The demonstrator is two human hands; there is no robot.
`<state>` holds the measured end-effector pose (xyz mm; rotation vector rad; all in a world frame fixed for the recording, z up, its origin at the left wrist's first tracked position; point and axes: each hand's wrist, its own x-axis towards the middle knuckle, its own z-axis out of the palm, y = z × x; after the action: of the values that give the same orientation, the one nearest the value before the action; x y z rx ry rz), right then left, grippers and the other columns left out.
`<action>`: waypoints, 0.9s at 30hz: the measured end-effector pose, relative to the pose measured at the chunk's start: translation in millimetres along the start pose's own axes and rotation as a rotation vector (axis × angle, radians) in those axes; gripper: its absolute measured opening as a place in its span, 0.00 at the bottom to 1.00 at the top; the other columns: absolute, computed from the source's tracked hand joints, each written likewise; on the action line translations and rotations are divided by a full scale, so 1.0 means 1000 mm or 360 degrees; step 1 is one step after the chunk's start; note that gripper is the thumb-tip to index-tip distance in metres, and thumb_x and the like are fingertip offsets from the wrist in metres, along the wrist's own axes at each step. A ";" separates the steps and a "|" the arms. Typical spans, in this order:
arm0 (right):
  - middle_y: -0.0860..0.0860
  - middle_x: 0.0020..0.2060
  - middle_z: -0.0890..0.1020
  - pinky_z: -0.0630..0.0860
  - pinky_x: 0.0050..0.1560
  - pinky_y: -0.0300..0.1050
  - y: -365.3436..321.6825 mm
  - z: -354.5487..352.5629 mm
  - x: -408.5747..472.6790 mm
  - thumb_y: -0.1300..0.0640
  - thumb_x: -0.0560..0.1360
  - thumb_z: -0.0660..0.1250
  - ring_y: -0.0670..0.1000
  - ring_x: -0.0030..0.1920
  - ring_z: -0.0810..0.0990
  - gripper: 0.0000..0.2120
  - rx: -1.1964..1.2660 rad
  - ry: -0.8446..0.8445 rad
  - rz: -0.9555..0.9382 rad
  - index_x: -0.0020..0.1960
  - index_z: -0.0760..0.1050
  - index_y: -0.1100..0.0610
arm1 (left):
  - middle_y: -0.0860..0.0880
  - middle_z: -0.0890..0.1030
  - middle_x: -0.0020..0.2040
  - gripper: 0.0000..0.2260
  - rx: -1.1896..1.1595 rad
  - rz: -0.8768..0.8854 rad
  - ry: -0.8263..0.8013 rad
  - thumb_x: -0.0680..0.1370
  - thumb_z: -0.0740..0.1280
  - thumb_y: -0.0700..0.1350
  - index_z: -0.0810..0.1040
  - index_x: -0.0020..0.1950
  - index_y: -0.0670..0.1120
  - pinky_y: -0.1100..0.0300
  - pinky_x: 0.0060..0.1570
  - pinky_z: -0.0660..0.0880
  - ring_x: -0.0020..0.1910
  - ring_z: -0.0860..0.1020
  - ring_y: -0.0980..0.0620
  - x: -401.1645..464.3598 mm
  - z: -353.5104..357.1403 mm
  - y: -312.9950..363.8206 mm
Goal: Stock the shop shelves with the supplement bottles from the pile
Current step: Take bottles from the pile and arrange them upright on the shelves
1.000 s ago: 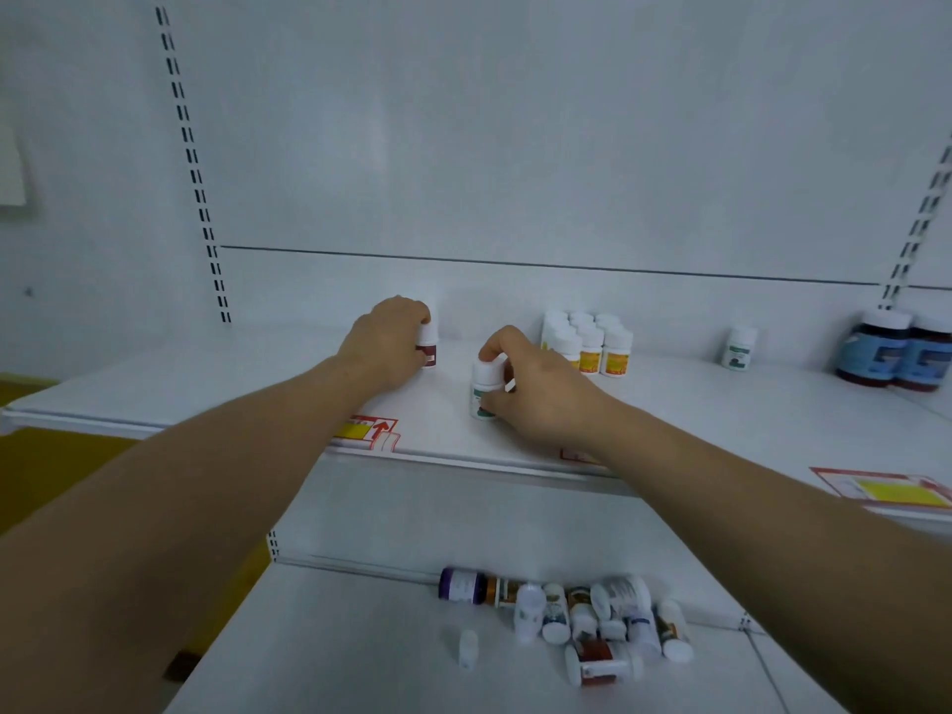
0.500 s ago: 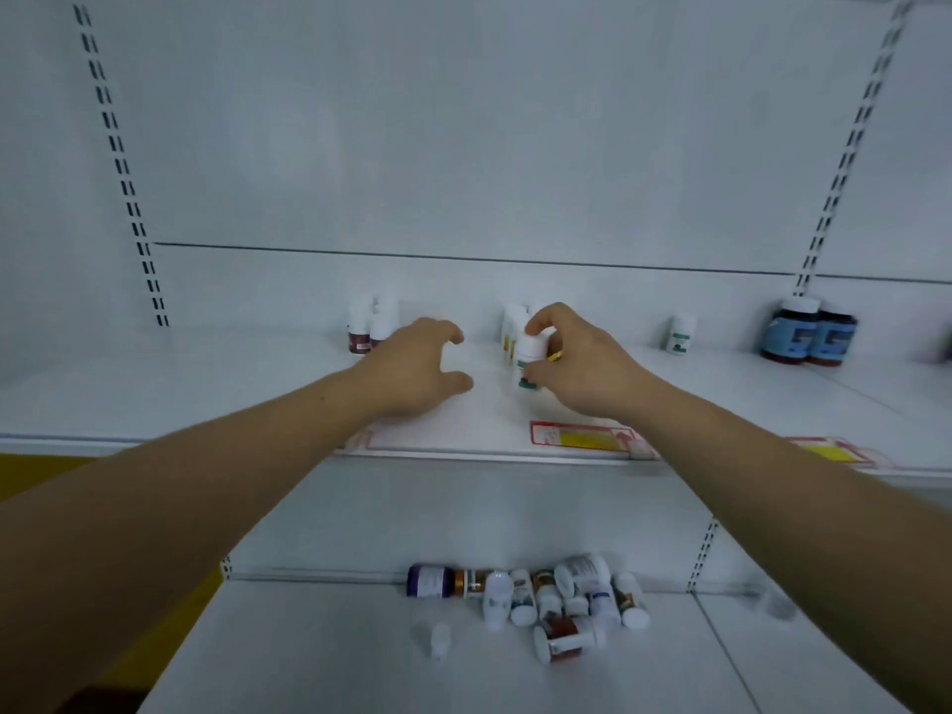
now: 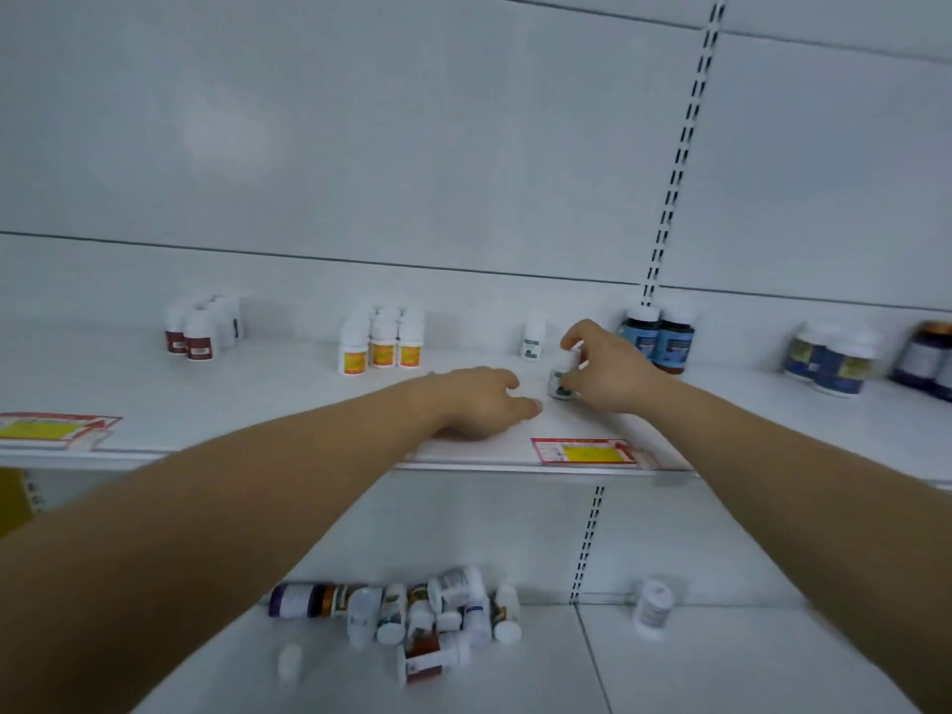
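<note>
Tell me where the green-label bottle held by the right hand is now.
In the head view, the green-label bottle is on the upper shelf, right of centre, before a matching bottle.

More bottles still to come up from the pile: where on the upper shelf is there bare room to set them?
Free: the stretch between the red-label bottles and the yellow-label bottles, and the front strip left of the left hand. Crowded: around the right hand holding the green-label bottle, with a lone green-label bottle behind and the blue-label jars beside.
</note>
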<state>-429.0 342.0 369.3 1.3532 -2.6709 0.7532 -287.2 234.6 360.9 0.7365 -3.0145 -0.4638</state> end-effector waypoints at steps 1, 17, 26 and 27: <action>0.55 0.51 0.77 0.74 0.46 0.47 0.009 -0.003 0.006 0.58 0.75 0.67 0.54 0.47 0.76 0.17 -0.0042 -0.0021 -0.0030 0.61 0.66 0.53 | 0.51 0.56 0.77 0.31 0.0062 -0.0053 0.0003 0.77 0.52 0.67 0.57 0.76 0.53 0.44 0.72 0.53 0.75 0.57 0.47 0.008 0.003 0.006; 0.57 0.49 0.76 0.66 0.42 0.45 0.047 0.012 0.094 0.63 0.76 0.63 0.56 0.44 0.72 0.18 -0.0157 -0.0035 -0.0204 0.63 0.63 0.58 | 0.56 0.49 0.78 0.28 0.0196 -0.0224 0.0007 0.79 0.49 0.64 0.52 0.77 0.58 0.40 0.72 0.43 0.77 0.47 0.52 0.023 0.017 0.015; 0.60 0.58 0.74 0.68 0.46 0.46 0.045 0.017 0.101 0.58 0.76 0.64 0.58 0.52 0.75 0.26 -0.0147 -0.0026 -0.0152 0.71 0.59 0.57 | 0.56 0.50 0.78 0.29 0.0117 -0.0229 -0.0065 0.78 0.52 0.65 0.52 0.76 0.58 0.43 0.74 0.45 0.77 0.47 0.52 0.026 0.012 0.012; 0.60 0.60 0.72 0.68 0.47 0.46 0.043 0.014 0.098 0.57 0.76 0.65 0.60 0.55 0.75 0.27 -0.0136 -0.0021 -0.0151 0.72 0.58 0.57 | 0.55 0.51 0.78 0.29 0.0081 -0.0232 -0.0088 0.77 0.53 0.65 0.53 0.76 0.58 0.46 0.74 0.46 0.77 0.49 0.52 0.025 0.009 0.011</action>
<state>-520.0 284.2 365.3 1.4564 -2.5950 0.6152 -315.4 235.4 354.1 0.9675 -3.0472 -0.4182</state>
